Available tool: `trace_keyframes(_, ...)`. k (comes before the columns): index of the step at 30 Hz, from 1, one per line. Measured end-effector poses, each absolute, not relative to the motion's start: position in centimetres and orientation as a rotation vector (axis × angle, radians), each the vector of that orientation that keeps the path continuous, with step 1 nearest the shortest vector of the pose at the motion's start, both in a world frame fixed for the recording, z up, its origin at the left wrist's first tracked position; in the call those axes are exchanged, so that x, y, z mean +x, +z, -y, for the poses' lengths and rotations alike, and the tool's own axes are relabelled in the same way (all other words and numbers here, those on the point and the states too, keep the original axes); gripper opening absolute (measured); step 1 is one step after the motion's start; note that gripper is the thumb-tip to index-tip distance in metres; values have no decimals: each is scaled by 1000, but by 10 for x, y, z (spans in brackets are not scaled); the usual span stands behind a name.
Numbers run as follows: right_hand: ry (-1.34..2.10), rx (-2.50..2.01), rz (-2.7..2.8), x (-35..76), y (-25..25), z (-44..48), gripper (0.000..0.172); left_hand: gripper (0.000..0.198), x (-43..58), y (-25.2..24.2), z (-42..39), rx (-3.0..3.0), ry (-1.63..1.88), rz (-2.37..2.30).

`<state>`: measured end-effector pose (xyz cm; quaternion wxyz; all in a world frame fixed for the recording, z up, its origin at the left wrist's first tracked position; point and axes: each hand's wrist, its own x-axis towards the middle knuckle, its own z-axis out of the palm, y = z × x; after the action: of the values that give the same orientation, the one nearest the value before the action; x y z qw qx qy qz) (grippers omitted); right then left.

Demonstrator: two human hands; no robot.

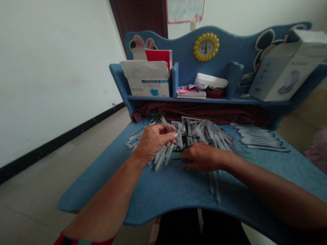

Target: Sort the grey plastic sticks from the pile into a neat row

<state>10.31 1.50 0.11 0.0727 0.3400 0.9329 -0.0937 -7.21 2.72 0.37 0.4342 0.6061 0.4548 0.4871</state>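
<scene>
My left hand [158,139] pinches a clear plastic pen barrel [166,124] between thumb and fingers, tilted up to the left. My right hand [198,157] is low over the near side of the pile, its fingers curled down; what they grip, if anything, is hidden. Between and behind both hands spreads a loose pile of clear pen barrels [219,137], with thin dark sticks [190,136] like refills among them. Two barrels [214,185] poke out toward me below my right wrist. To the right lies a neat row of pens [260,137] with dark cores inside.
The blue desk [153,194] has a curved front edge near my lap. A raised shelf at its back holds a mask box [149,86], papers [191,94] and a white carton [281,73]. Dark red checked cloth [199,112] lies bunched beneath the shelf.
</scene>
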Motion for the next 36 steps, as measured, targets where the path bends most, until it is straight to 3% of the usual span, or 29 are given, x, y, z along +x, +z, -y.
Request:
trace_keyframes(7,-490,983,-2939,110,-2,-20,4,15,-73,11,-24,1376,1251,-1041)
trace_keyframes(13,-1744,1239,-2732,118,-21,-37,12,17,-79,15,-25,1286,1302,-962)
trace_keyframes(16,-2046,1337,-2637,115,-22,-38,20,18,-80,16,-25,1259,1342,-932)
trace_keyframes(23,-2294,1377,-2613,110,-18,-34,24,18,-80,16,-24,1276,1380,-940)
trace_keyframes(36,-2289,1431,-2616,111,-17,-34,20,18,-80,16,-24,1271,1395,-939)
